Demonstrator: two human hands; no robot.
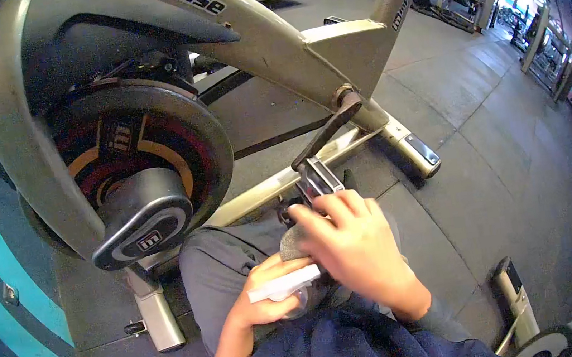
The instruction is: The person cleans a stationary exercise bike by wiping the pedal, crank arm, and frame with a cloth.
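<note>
1. While my left hand (262, 297) curls closed around a spray bottle with a white plastic head and a clear body (284, 284), the head lies slantwise over my fingers.
2. Just above those fingers, between my two hands, sits a rounded, speckled grey pad (292, 243); its texture looks coarse, and part of it is hidden.
3. My right hand (356, 245) is beside the pad, its fingers bent and blurred; I cannot tell whether they pinch it.
4. Just beyond my right fingertips, a silver-and-black, block-shaped pedal (320, 176) hangs at the lower end of a dark, straight metal crank arm (329, 129).
5. The crank joins a champagne-gold, smooth metal bike frame (268, 43), whose tubes are thick and curved.
6. To the left, a round black flywheel (211, 141) bears orange arcs, with a glossy black, rounded cover (140, 223) before it.
7. Beneath the bike's feet spreads a dark grey tiled floor (517, 177), with straight seams along the tile edges.
8. Grey trousers (214, 264) cover my bent legs.
</note>
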